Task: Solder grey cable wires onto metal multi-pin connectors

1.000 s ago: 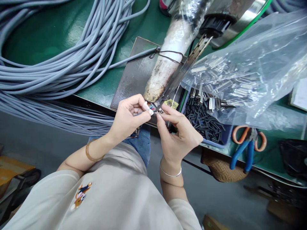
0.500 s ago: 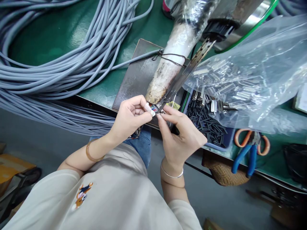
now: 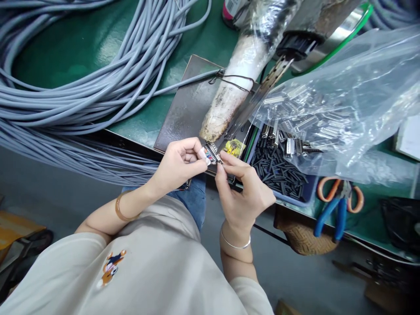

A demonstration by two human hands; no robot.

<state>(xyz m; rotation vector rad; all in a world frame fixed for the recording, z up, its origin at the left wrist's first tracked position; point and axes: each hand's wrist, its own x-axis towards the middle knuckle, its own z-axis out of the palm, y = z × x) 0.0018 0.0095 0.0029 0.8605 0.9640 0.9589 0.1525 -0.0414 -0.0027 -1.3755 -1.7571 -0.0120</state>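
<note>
Between my hands is a metal multi-pin connector (image 3: 214,153) with thin coloured wires on its left side. My left hand (image 3: 182,162) pinches those wires; its thumb and forefinger tips are wrapped in white. My right hand (image 3: 244,181) grips the lower end of the connector between thumb and fingers. Just above the connector hangs a dirty white wrapped nozzle (image 3: 226,98), and a perforated metal soldering-iron shaft (image 3: 254,103) slants down beside it. A dark plate (image 3: 187,105) lies beneath on the green bench.
Grey cable coils (image 3: 108,87) fill the left of the bench. To the right stand a blue tray (image 3: 306,199) of black sleeves and a clear plastic bag (image 3: 370,87) of connectors. Pliers (image 3: 339,203) lie near the front edge. A yellow piece (image 3: 233,148) sits beside the plate.
Both hands have shifted slightly down, away from the nozzle and iron tip. The connector shows more fully now, and the yellow piece is more exposed.
</note>
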